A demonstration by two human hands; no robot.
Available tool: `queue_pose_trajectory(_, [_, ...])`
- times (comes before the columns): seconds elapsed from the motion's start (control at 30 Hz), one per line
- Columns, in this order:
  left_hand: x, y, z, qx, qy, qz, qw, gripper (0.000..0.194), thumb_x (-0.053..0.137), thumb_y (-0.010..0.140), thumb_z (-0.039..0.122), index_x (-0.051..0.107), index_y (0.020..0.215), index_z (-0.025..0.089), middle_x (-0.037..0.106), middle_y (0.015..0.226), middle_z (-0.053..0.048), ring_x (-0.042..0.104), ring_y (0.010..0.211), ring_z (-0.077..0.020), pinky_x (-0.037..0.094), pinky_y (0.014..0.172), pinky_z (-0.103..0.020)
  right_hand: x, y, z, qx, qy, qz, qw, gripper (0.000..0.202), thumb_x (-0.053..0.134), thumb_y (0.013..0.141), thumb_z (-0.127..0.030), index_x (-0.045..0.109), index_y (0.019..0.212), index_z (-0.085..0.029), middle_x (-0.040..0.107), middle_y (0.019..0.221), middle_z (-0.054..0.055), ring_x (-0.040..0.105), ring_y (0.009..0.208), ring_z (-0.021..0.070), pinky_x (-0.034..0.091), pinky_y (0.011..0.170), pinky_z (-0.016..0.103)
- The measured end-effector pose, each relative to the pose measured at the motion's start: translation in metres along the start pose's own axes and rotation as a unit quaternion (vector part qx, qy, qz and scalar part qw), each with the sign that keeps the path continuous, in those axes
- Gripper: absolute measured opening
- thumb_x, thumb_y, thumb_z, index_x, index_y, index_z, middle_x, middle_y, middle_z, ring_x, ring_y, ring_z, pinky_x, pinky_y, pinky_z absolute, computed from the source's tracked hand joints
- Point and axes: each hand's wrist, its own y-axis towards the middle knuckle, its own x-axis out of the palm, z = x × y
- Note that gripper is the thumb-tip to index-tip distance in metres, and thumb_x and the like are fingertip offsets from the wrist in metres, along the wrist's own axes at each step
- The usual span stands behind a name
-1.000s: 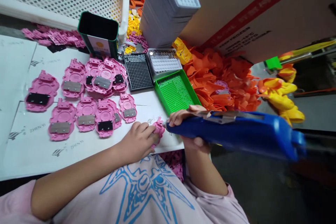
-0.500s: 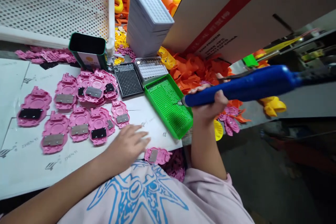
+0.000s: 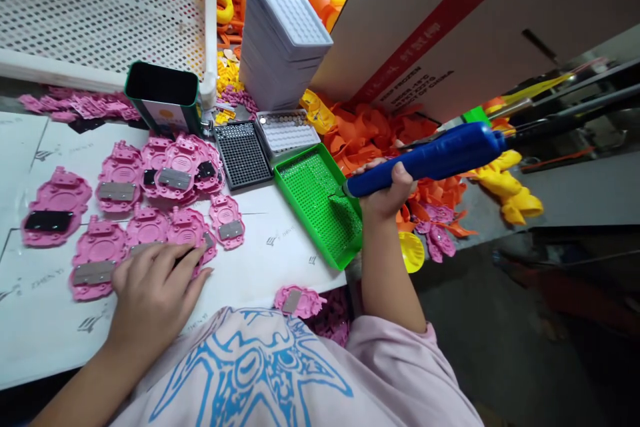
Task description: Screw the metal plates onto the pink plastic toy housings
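My left hand [image 3: 155, 287] lies over the front row of pink plastic housings, fingers stretched out and reaching across the lower part of one housing [image 3: 185, 227]. Its fingers hide that part's plate, and whether they touch it I cannot tell. In my right hand [image 3: 387, 193] is a blue electric screwdriver [image 3: 430, 159], held with the fingers wrapped round its body. The bit points down into a green perforated tray [image 3: 293, 203] with small metal screws in it. Around my left hand lie several more pink housings [image 3: 97, 250] with grey or black plates screwed on.
Behind the housings stand a dark square tin [image 3: 163, 97], a black grid tray [image 3: 244, 153] and a tall stack of white trays [image 3: 280, 47]. A large carton [image 3: 450, 27] leans at the right above orange parts [image 3: 360, 133]. One pink housing [image 3: 299, 301] rests at the table's front edge.
My left hand has moved left from bare table onto the front pink housings. My right hand and the screwdriver have shifted slightly left, the bit still over the green tray.
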Motion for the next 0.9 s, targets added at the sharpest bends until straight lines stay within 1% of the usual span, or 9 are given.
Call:
queue_pose_trajectory(0.1, [-0.005, 0.007, 0.007, 0.034, -0.058, 0.009, 0.998, 0.026, 0.064, 0.086, 0.016, 0.061, 0.112, 0.019, 0.068, 0.1, -0.011, 0.055, 0.097, -0.0328, 0.041, 0.083, -0.048, 0.0, 0.0, 0.001, 0.001, 0.005, -0.01, 1.0, 0.026, 0.057, 0.065, -0.041, 0.046, 0.08, -0.024, 0.059, 0.055, -0.006, 0.057, 0.044, 0.0124, 0.049, 0.047, 0.025])
queue_pose_trajectory(0.2, [-0.001, 0.017, 0.024, 0.087, -0.154, -0.023, 0.984, 0.025, 0.059, 0.087, 0.012, 0.063, 0.111, 0.02, 0.068, 0.105, -0.008, 0.052, 0.1, -0.0296, 0.04, 0.087, -0.046, 0.0, 0.0, 0.002, 0.003, 0.01, -0.017, 1.0, 0.025, 0.058, 0.064, -0.041, 0.047, 0.078, -0.023, 0.059, 0.054, -0.006, 0.057, 0.044, 0.0121, 0.048, 0.046, 0.024])
queue_pose_trajectory(0.3, [0.015, 0.028, 0.045, 0.138, -0.234, -0.08, 0.959, 0.03, 0.052, 0.086, 0.006, 0.064, 0.11, 0.019, 0.068, 0.111, -0.007, 0.05, 0.101, -0.0272, 0.038, 0.087, -0.044, -0.001, -0.001, 0.002, 0.012, 0.006, -0.012, 1.0, 0.027, 0.057, 0.065, -0.044, 0.049, 0.077, -0.022, 0.058, 0.054, -0.005, 0.057, 0.044, 0.0123, 0.048, 0.045, 0.025])
queue_pose_trajectory(0.37, [0.029, 0.035, 0.056, 0.164, -0.258, -0.11, 0.946, 0.034, 0.052, 0.082, 0.003, 0.064, 0.11, 0.019, 0.067, 0.113, -0.007, 0.05, 0.102, -0.026, 0.038, 0.085, -0.042, -0.001, -0.001, 0.002, 0.014, 0.004, -0.005, 1.0, 0.028, 0.058, 0.065, -0.046, 0.049, 0.075, -0.022, 0.057, 0.055, -0.006, 0.057, 0.044, 0.012, 0.048, 0.045, 0.026])
queue_pose_trajectory(0.43, [0.044, 0.04, 0.063, 0.186, -0.263, -0.124, 0.938, 0.032, 0.054, 0.08, 0.003, 0.064, 0.106, 0.019, 0.068, 0.112, -0.007, 0.05, 0.103, -0.0258, 0.038, 0.082, -0.041, -0.001, -0.001, 0.003, 0.009, 0.004, 0.0, 1.0, 0.028, 0.058, 0.065, -0.047, 0.048, 0.074, -0.022, 0.057, 0.055, -0.007, 0.056, 0.044, 0.0114, 0.048, 0.046, 0.026])
queue_pose_trajectory(0.5, [0.055, 0.043, 0.066, 0.195, -0.261, -0.129, 0.937, 0.027, 0.057, 0.08, 0.005, 0.065, 0.102, 0.019, 0.068, 0.111, -0.007, 0.05, 0.102, -0.0258, 0.037, 0.08, -0.04, -0.001, -0.001, 0.004, 0.005, 0.004, 0.0, 1.0, 0.027, 0.058, 0.066, -0.046, 0.048, 0.073, -0.022, 0.057, 0.055, -0.007, 0.056, 0.044, 0.0111, 0.048, 0.046, 0.025])
queue_pose_trajectory(0.6, [0.064, 0.043, 0.067, 0.193, -0.259, -0.128, 0.938, 0.024, 0.06, 0.082, 0.008, 0.065, 0.102, 0.019, 0.068, 0.114, -0.006, 0.05, 0.105, -0.0261, 0.036, 0.081, -0.041, -0.003, -0.001, 0.003, 0.009, 0.009, -0.018, 1.0, 0.027, 0.058, 0.065, -0.045, 0.049, 0.075, -0.022, 0.058, 0.055, -0.006, 0.057, 0.045, 0.0111, 0.048, 0.047, 0.025])
queue_pose_trajectory(0.73, [0.067, 0.038, 0.066, 0.193, -0.26, -0.102, 0.941, 0.021, 0.059, 0.084, 0.012, 0.066, 0.102, 0.02, 0.067, 0.116, -0.007, 0.05, 0.108, -0.0259, 0.035, 0.082, -0.041, -0.003, -0.001, -0.009, 0.015, 0.011, -0.056, 0.998, 0.03, 0.058, 0.065, -0.046, 0.052, 0.084, -0.024, 0.058, 0.058, -0.006, 0.057, 0.047, 0.0115, 0.049, 0.05, 0.026])
queue_pose_trajectory(0.9, [0.067, 0.037, 0.067, 0.195, -0.25, -0.071, 0.946, 0.023, 0.054, 0.089, 0.012, 0.066, 0.107, 0.018, 0.067, 0.117, -0.008, 0.05, 0.108, -0.0253, 0.036, 0.083, -0.04, 0.0, -0.011, -0.036, -0.009, -0.012, -0.075, 0.997, 0.034, 0.054, 0.065, -0.052, 0.056, 0.086, -0.026, 0.055, 0.057, -0.006, 0.054, 0.046, 0.0123, 0.047, 0.048, 0.028])
